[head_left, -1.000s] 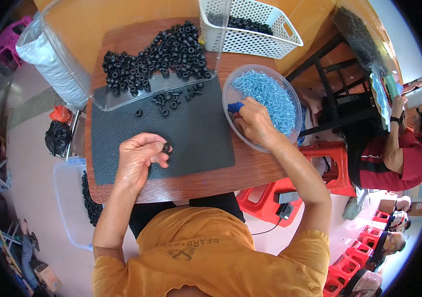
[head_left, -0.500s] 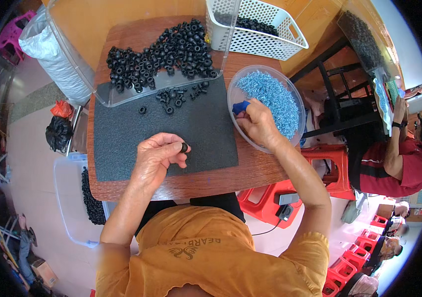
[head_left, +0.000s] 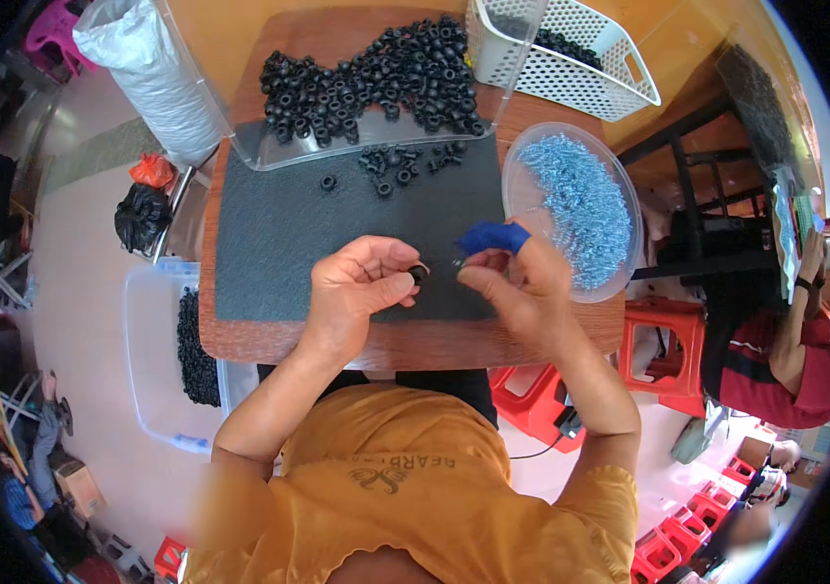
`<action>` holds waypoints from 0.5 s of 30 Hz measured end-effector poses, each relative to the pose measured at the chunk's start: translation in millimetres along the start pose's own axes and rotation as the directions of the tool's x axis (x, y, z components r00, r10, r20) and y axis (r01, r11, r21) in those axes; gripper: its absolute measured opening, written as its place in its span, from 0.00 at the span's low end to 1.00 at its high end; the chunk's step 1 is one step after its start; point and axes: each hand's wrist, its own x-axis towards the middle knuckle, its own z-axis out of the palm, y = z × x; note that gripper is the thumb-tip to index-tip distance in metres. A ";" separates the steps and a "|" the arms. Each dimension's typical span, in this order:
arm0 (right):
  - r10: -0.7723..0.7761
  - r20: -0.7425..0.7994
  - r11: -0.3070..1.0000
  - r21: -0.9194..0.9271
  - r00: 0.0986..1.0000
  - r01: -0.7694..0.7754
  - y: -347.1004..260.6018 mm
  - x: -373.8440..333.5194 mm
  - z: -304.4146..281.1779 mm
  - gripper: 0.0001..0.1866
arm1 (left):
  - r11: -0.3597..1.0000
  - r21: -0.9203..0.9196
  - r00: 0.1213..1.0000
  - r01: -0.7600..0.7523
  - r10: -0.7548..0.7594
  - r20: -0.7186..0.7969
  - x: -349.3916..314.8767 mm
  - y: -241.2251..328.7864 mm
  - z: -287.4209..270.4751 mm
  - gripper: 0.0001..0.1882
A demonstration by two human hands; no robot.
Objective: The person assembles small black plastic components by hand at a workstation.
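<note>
Left hand curled inward, pinched black part | right hand faced it, pinched small shiny piece | hands stood apart; dark mat under left

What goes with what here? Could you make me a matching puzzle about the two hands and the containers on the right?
Column one
1. Left hand
2. Right hand
3. Round tub
4. Basket

Column two
A. White, pierced all over
B. Has a blue covering on a finger
C. Clear, holding many small shiny blue pieces
D. Pinches a small black part between thumb and fingers

Right pairs: 1-D, 2-B, 3-C, 4-A
</note>
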 end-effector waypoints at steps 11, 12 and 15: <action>0.298 0.164 0.892 0.302 0.941 -0.335 -19.9 -5.2 28.0 0.14 | 0.338 0.747 0.743 -0.572 0.600 0.297 -18.1 8.2 8.7 0.21; 0.374 0.194 0.842 0.340 0.907 -0.419 -19.9 -6.4 28.7 0.14 | 0.279 0.762 0.720 -0.584 0.611 0.329 -18.5 9.1 9.9 0.21; 0.462 0.264 0.723 0.441 0.846 -0.532 -19.0 -6.7 28.5 0.12 | 0.142 0.775 0.665 -0.616 0.621 0.415 -18.6 8.7 8.4 0.21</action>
